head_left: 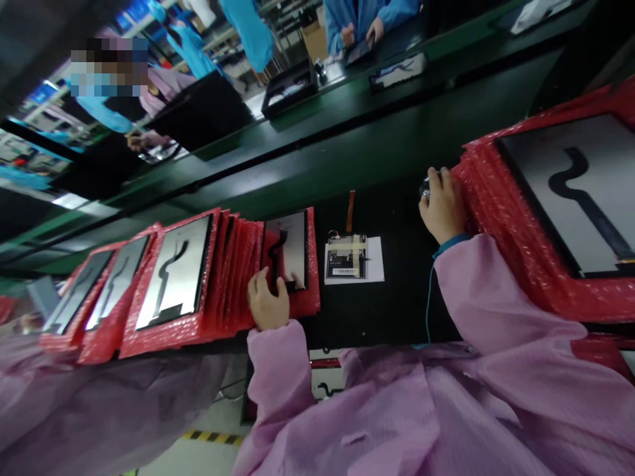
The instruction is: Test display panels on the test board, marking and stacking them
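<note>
My left hand (268,304) rests at the lower left edge of a display panel (295,248), its thumb apart from the fingers. That panel, with a black flex cable, lies on red bubble wrap (310,301). My right hand (443,208) curls over a small shiny round object (425,187), mostly hidden under the fingers. Around the right wrist runs a teal band (449,243) with a thin cord. Between the hands, a small circuit board (342,258) with yellowish tape sits on white paper (376,261). An orange-brown flex strip (350,211) extends up from the board.
At right stands a tall stack of red bubble wrap (489,205) with a large display panel (605,178) on top. More wrapped panels (173,271) lie at left, beside another person's sleeve (114,403). Across the green line (381,142), a person's hands (374,30) handle a dark panel.
</note>
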A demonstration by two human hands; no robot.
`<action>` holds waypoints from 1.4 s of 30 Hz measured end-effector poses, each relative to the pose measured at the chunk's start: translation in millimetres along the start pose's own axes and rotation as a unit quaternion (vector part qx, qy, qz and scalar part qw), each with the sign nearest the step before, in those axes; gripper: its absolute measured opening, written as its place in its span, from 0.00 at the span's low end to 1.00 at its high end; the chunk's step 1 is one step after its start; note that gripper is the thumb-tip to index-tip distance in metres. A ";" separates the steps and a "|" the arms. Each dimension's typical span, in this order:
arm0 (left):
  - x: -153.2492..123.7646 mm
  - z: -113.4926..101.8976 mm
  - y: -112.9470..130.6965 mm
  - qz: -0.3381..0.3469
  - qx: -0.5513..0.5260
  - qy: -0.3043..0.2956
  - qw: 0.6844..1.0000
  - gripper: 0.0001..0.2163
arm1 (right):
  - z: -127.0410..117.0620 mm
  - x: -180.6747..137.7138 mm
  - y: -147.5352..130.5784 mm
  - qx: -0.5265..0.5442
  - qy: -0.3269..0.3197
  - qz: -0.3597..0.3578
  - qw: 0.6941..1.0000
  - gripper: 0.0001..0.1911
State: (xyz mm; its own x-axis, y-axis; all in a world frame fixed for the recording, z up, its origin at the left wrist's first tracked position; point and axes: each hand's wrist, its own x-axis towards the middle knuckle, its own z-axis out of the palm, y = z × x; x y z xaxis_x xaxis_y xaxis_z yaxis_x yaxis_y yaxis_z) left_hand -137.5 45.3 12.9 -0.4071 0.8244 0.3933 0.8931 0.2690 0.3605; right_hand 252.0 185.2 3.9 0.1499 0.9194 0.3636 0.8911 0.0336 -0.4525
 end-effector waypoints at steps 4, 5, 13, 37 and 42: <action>-11.0 -2.6 5.5 0.031 -0.047 0.022 0.998 0.18 | -2.8 2.7 -4.6 -0.007 -0.013 0.003 1.000 0.33; -13.1 -4.7 8.0 0.033 -0.057 0.031 0.997 0.18 | -4.8 2.6 -5.9 -0.010 -0.022 0.008 1.000 0.34; -27.6 -15.0 50.2 0.093 -0.160 0.069 0.980 0.15 | -23.5 2.7 -25.3 -0.013 -0.063 0.077 0.995 0.37; -126.7 14.1 266.9 0.131 -0.604 -0.514 0.595 0.16 | -164.7 -191.0 36.4 -0.055 0.320 -0.075 0.943 0.09; -125.6 12.3 308.7 -0.077 -0.675 -0.570 0.462 0.24 | -168.1 -193.4 13.7 -0.066 0.298 -0.206 0.930 0.07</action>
State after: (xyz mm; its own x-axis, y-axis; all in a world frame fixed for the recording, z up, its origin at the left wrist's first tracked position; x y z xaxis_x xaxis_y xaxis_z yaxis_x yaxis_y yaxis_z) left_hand 191.7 30.9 64.4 0.6065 0.7811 -0.1484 -0.3758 0.4462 0.8122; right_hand 307.2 -58.0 64.3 -0.0414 0.4578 0.8881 0.9645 0.2504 -0.0841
